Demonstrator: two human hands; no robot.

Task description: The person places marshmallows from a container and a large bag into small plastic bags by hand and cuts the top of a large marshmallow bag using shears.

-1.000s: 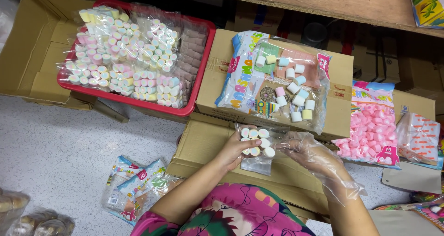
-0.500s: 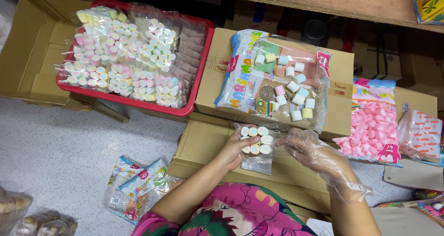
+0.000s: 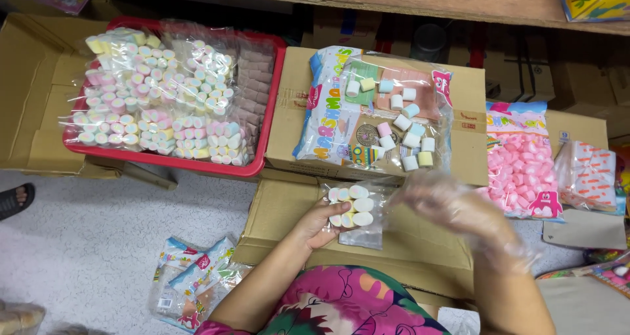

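I see my left hand (image 3: 319,225) closed around a small clear bag (image 3: 357,213) of pastel marshmallows, thumb and fingers pinching its left edge, the bag held just above a flat cardboard box (image 3: 275,217). My right hand (image 3: 453,207), in a thin clear plastic glove, hangs just right of that bag, blurred; I cannot tell whether its fingers are apart or together, or whether they touch the bag. The two hands are near each other with the bag between them. Straight beyond the hands lies a big opened marshmallow bag (image 3: 374,115) on another box, loose pieces inside. Beyond and left of my left hand sits a red tray (image 3: 266,122) heaped with filled small bags. Right of my gloved hand is a bag of pink sweets (image 3: 518,158). Left of my left arm, empty wrappers (image 3: 190,282) lie on the floor.
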